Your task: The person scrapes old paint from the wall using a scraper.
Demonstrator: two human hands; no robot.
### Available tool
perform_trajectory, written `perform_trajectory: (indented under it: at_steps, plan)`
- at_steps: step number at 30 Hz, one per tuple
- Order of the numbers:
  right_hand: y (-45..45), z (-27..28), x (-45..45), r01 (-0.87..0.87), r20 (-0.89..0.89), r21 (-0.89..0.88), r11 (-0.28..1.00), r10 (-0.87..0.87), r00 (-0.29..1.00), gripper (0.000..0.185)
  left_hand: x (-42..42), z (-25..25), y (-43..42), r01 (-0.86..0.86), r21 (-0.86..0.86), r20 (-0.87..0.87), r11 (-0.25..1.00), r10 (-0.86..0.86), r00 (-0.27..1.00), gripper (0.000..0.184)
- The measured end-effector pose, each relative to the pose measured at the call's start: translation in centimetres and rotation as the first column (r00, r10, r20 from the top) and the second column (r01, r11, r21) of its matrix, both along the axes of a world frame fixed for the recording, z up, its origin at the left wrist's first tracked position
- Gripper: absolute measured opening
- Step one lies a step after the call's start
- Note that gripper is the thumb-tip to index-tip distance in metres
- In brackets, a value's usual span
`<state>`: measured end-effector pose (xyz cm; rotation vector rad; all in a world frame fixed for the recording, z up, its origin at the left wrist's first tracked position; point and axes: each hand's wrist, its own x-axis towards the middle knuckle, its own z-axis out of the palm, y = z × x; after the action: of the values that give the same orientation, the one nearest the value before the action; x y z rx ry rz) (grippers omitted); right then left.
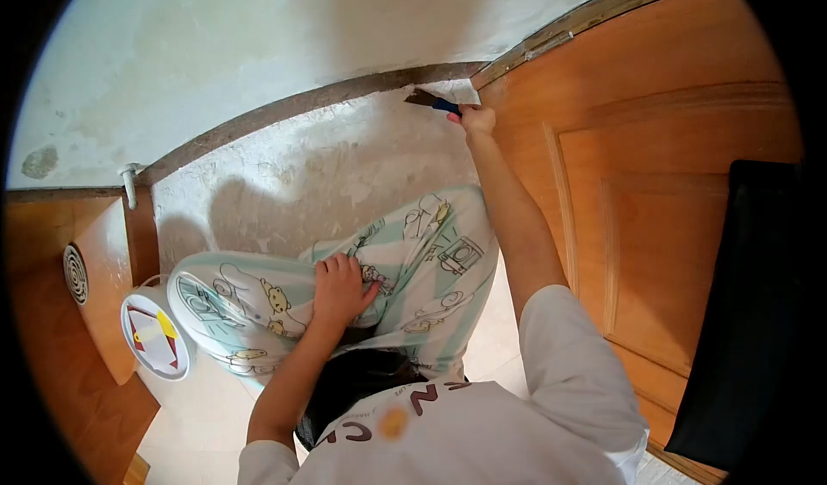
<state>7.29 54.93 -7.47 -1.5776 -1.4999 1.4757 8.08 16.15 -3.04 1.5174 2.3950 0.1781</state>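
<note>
My right hand (477,121) is closed around the dark blue handle of a putty knife (424,98). The knife's broad blade points left and lies at the wall's lower part, just under a brown strip (284,108) and near the corner by the door. It seems to touch the rough whitish surface (345,153), though contact is hard to confirm. My left hand (339,289) rests on my patterned trousers at the thigh, fingers lying loosely over the cloth and holding nothing.
A wooden door (655,226) stands close on the right, with a black cloth-like panel (732,313) on it. On the left are a white bucket (159,334) and wooden furniture (95,287) with a round vent. A small white pipe (129,183) sticks out from the wall.
</note>
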Motion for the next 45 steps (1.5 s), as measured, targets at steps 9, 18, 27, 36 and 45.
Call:
perform_trajectory:
  at_steps: [9,18,27,36,45]
  plan:
    - [-3.3,5.3,0.5,-0.436,0.422,0.547,0.714,0.215,0.881,0.014,0.0,-0.1,-0.1,-0.008,-0.009,-0.011,1.000,0.008,1.000,0.049]
    - [-5.6,1.0,-1.0,-0.976,0.947,0.168,0.140,0.250,0.199,0.012,0.3,-0.2,0.1,-0.003,0.004,-0.009,1.000,0.003,1.000,0.050]
    - [-1.8,5.5,1.5,-0.870,0.896,0.369,0.327,0.122,0.426,0.010,0.4,-0.4,-0.1,-0.015,0.040,-0.018,0.999,0.016,1.000,0.049]
    - [-4.3,1.3,0.8,-0.909,0.841,0.386,0.156,0.346,0.417,0.012,0.2,-0.4,0.0,-0.008,0.008,-0.017,1.000,0.008,1.000,0.049]
    - [-0.3,4.2,3.1,-0.774,0.786,0.554,0.307,0.112,0.608,0.015,0.3,-0.4,0.2,0.002,-0.015,-0.035,1.000,-0.003,0.999,0.049]
